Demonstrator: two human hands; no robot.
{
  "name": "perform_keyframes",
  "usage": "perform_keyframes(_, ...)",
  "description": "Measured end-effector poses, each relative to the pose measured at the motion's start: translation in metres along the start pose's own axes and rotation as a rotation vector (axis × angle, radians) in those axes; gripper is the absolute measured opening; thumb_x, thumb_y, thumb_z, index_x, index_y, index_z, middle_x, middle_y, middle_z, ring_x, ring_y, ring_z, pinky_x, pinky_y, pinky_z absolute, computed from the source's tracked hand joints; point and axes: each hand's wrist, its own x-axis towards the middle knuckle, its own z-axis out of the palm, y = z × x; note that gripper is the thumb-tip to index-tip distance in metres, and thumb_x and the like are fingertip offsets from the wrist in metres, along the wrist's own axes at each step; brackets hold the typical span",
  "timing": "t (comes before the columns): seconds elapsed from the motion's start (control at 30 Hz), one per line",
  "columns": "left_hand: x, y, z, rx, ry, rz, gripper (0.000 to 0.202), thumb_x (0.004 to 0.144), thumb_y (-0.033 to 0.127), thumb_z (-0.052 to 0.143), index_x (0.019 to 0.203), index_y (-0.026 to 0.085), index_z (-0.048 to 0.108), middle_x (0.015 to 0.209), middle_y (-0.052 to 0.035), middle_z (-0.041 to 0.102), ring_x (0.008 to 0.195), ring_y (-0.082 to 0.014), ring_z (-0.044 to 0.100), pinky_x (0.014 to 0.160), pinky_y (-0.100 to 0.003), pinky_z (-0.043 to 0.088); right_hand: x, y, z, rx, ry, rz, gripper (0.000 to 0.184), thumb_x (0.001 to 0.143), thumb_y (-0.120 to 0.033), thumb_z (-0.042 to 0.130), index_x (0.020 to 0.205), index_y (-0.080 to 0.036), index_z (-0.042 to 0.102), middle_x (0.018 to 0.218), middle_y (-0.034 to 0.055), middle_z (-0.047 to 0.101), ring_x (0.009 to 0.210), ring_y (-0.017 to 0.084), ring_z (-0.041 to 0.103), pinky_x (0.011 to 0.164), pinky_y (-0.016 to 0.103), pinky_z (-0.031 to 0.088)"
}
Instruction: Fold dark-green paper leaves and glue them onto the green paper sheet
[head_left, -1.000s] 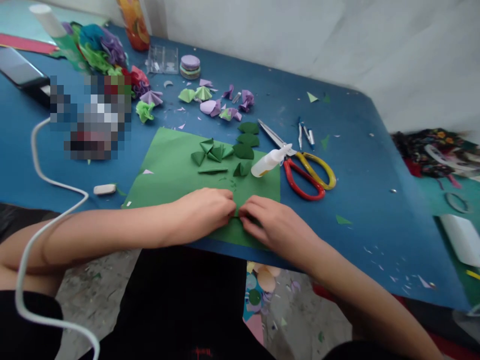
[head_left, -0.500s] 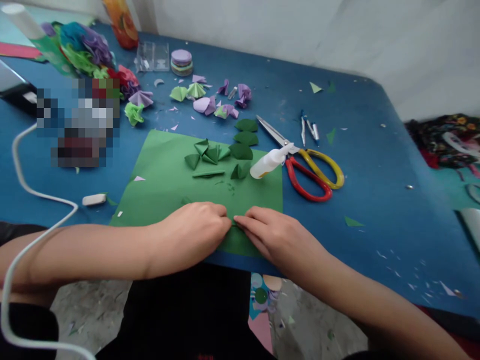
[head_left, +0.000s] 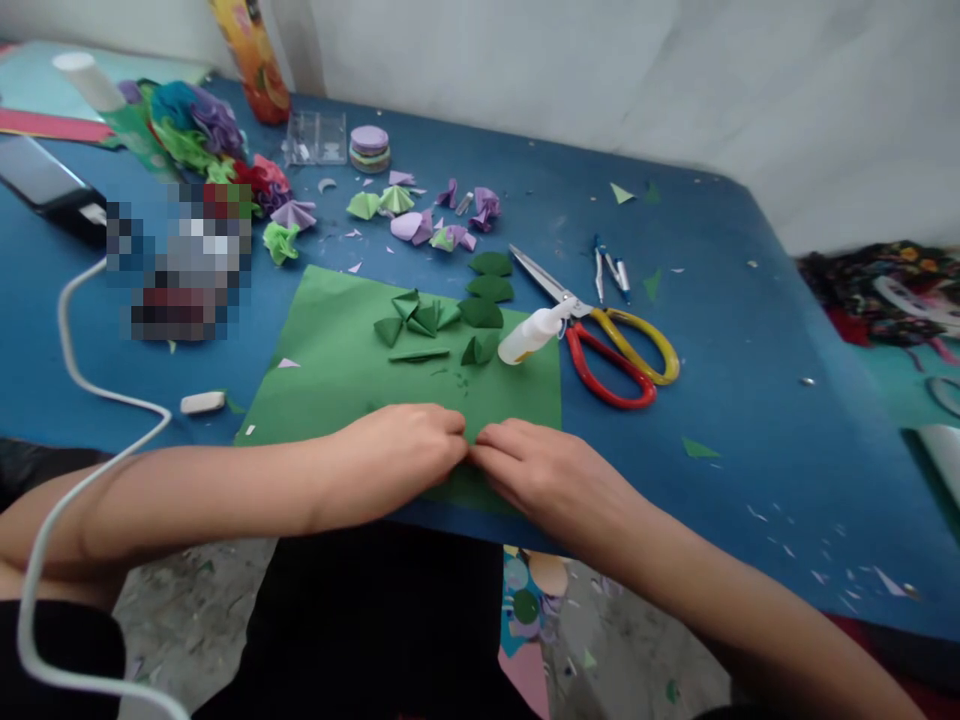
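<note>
My left hand [head_left: 420, 440] and my right hand [head_left: 525, 460] meet fingertip to fingertip over the near edge of a green paper sheet [head_left: 330, 370]. Both hands have their fingers pressed together, and whatever lies between them is hidden. Just beyond sit several folded dark green paper pieces [head_left: 421, 317] and a thin rolled green paper strip [head_left: 418, 355]. A single folded green piece [head_left: 478, 349] rests beside a white glue bottle [head_left: 529, 336], which leans near the sheet's right edge. Dark green rounded paper pieces [head_left: 489, 289] lie in a column behind it.
Scissors [head_left: 611, 340] with red and yellow handles lie right of the sheet, near a compass [head_left: 611, 270]. An eraser [head_left: 202, 403] and a white cable [head_left: 112, 395] are at left. Purple and light green paper pieces [head_left: 412, 228], a clear box [head_left: 316, 138] and a drink bottle [head_left: 255, 70] stand behind.
The view has shifted slightly, so the table things appear moved a little. My hands have closed together, and the small gap between their fingertips has narrowed. The glue bottle and scissors stay put on the table.
</note>
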Motion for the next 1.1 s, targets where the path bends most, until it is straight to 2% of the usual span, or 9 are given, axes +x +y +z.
perform_keyframes(0.1,-0.006,0.009,0.0,0.172,-0.017,0.08,0.014,0.08,0.006,0.047,0.079,0.012,0.06,0.076,-0.0062,0.055,0.07,-0.0171,0.053,0.049,-0.024,0.037,-0.004,-0.002,-0.001,-0.012,-0.025,-0.041,0.02,0.084,-0.006,0.043,0.084,-0.014,0.061,0.079,0.007,0.062,0.07,0.017,0.055,0.061,0.028,0.046)
perform_keyframes(0.27,-0.012,0.018,0.001,0.26,-0.031,0.054,0.018,0.081,0.006,0.047,0.09,0.012,0.061,0.074,-0.006,0.056,0.065,-0.0171,0.055,0.047,-0.024,0.038,-0.003,0.003,0.001,0.208,-0.001,0.08,0.015,0.084,-0.012,0.049,0.089,-0.015,0.064,0.083,0.0057,0.063,0.073,0.015,0.059,0.065,0.025,0.046)
perform_keyframes(0.4,-0.01,0.014,0.005,0.193,0.014,-0.024,0.02,0.086,0.012,0.043,0.091,0.014,0.062,0.071,-0.0042,0.056,0.063,-0.0171,0.057,0.052,-0.026,0.041,0.002,0.004,0.0,0.351,-0.014,0.2,0.014,0.081,-0.011,0.052,0.086,-0.016,0.064,0.08,0.0034,0.063,0.071,0.013,0.058,0.064,0.022,0.044)
perform_keyframes(0.57,-0.003,0.004,0.005,0.006,0.014,-0.078,0.017,0.085,0.016,0.046,0.082,0.015,0.063,0.079,-0.0035,0.058,0.069,-0.0158,0.059,0.06,-0.025,0.044,0.008,0.003,-0.005,0.389,-0.081,0.293,0.01,0.074,-0.009,0.056,0.078,-0.016,0.063,0.073,0.0006,0.059,0.064,0.011,0.054,0.06,0.022,0.04)
perform_keyframes(0.7,-0.001,0.003,0.003,-0.002,0.018,-0.044,0.011,0.083,0.015,0.05,0.082,0.014,0.061,0.079,-0.0033,0.058,0.071,-0.0153,0.059,0.061,-0.024,0.044,0.008,0.002,-0.007,0.362,-0.106,0.232,0.009,0.077,-0.01,0.055,0.079,-0.015,0.062,0.075,0.0018,0.06,0.067,0.012,0.055,0.062,0.023,0.041)
perform_keyframes(0.87,-0.004,0.005,0.003,0.092,-0.02,0.116,0.016,0.083,0.011,0.048,0.072,0.013,0.06,0.075,-0.005,0.057,0.071,-0.0164,0.058,0.058,-0.024,0.044,0.001,-0.002,-0.008,0.269,-0.086,0.103,0.017,0.083,-0.009,0.049,0.085,-0.013,0.065,0.082,0.0064,0.064,0.076,0.015,0.059,0.066,0.025,0.044)
perform_keyframes(0.97,-0.004,0.005,0.001,0.037,-0.01,0.074,0.018,0.082,0.012,0.048,0.075,0.014,0.065,0.079,-0.0052,0.061,0.069,-0.0155,0.059,0.061,-0.024,0.045,0.0,-0.001,-0.009,0.289,-0.09,0.1,0.02,0.083,-0.008,0.048,0.086,-0.015,0.066,0.084,0.0056,0.065,0.076,0.015,0.06,0.067,0.024,0.045)
perform_keyframes(1.1,0.0,0.002,-0.005,-0.184,0.029,-0.089,0.018,0.075,0.011,0.054,0.082,0.016,0.07,0.078,-0.0034,0.067,0.07,-0.0144,0.062,0.065,-0.023,0.044,0.004,0.003,-0.012,0.368,-0.118,0.153,0.019,0.081,-0.009,0.051,0.085,-0.017,0.067,0.082,0.003,0.067,0.074,0.013,0.061,0.068,0.023,0.045)
